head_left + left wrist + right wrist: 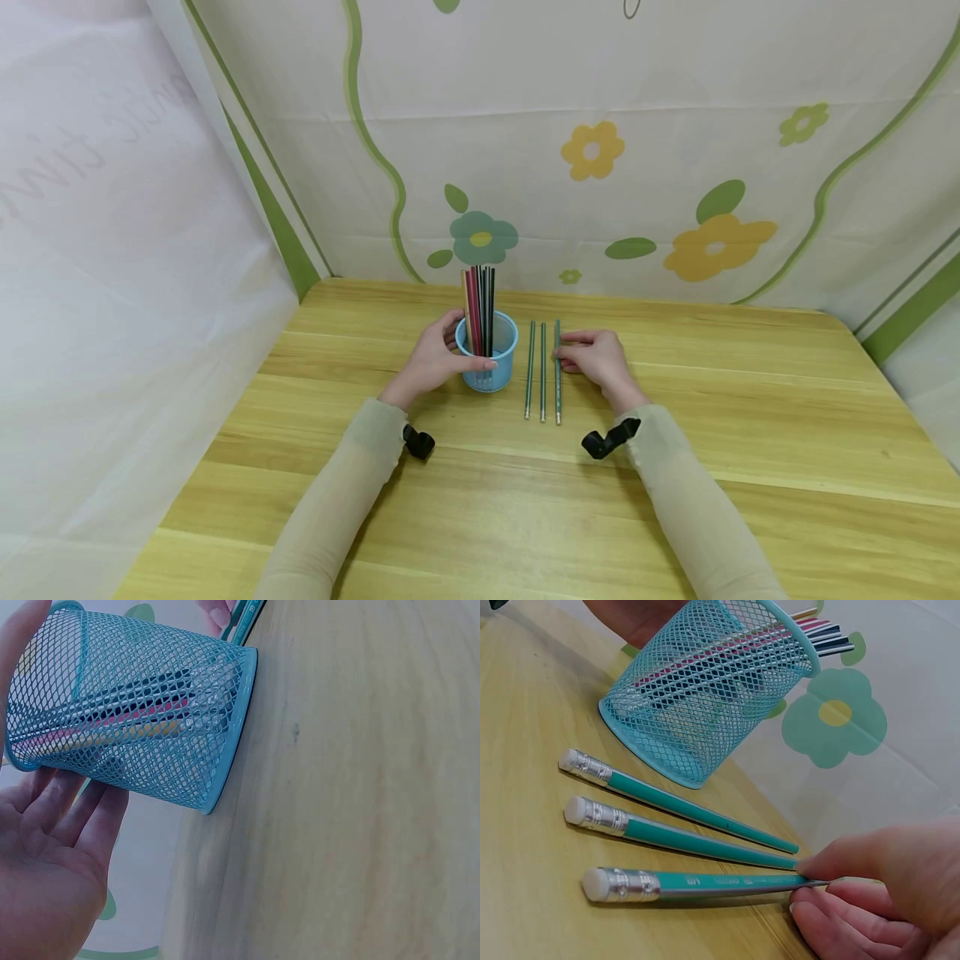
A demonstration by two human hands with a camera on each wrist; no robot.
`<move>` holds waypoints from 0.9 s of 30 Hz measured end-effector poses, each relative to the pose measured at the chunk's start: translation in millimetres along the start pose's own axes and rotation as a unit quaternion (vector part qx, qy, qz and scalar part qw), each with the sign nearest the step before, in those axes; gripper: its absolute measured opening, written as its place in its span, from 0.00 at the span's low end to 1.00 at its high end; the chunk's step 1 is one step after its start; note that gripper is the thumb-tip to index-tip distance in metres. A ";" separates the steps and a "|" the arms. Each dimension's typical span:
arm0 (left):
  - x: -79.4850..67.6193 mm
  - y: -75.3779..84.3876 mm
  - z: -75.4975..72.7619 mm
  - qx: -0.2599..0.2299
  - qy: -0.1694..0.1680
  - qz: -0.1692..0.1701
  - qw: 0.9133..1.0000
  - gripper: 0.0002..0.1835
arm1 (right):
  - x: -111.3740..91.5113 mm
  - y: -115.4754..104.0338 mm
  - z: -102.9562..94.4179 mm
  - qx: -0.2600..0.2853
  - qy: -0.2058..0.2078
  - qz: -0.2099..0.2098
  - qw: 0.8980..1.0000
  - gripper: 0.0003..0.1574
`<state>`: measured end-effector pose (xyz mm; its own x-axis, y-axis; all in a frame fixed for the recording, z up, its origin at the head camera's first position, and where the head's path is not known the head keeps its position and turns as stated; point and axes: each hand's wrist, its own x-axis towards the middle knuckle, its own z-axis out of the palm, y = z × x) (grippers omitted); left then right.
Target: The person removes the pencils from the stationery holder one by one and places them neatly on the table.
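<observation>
A blue mesh pencil cup (504, 367) stands upright on the table, and my left hand (437, 354) grips it, thumb across the near side and fingers round the far left. Inside lean several pencils (480, 308), black, red and yellowish. Right of the cup, three green pencils lie side by side with their white erasers toward me. My right hand (597, 360) pinches the rightmost green pencil (705, 882) near its far end between thumb and fingers. The middle green pencil (682, 838) and the left green pencil (679, 802) lie untouched beside it.
The wooden table (487, 508) reaches back to a white curtain (525, 75) printed with flowers and vines. Another white curtain (112, 292) hangs along the left side. A black wrist camera (420, 442) sits at the left cuff, another black camera (609, 439) at the right.
</observation>
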<state>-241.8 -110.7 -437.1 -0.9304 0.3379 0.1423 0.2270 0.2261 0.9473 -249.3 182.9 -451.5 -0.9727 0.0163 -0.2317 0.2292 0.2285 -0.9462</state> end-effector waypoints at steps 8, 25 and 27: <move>-1.0 -1.7 0.2 -0.003 -0.002 0.004 1.000 0.40 | 0.7 0.0 4.8 -0.031 0.012 -0.005 0.999 0.24; 0.2 -1.9 0.7 0.001 0.001 0.003 1.000 0.40 | 2.2 -0.7 7.4 -0.071 0.025 -0.014 0.997 0.23; 0.5 -1.2 0.7 0.002 0.001 0.002 1.000 0.40 | 2.2 -0.9 6.9 -0.074 0.024 -0.018 0.997 0.23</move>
<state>-242.4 -110.2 -438.4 -0.9301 0.3363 0.1478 0.2327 0.2282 0.9454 -251.4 176.1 -452.7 -0.9815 0.0506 -0.1846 0.1901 0.3707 -0.9091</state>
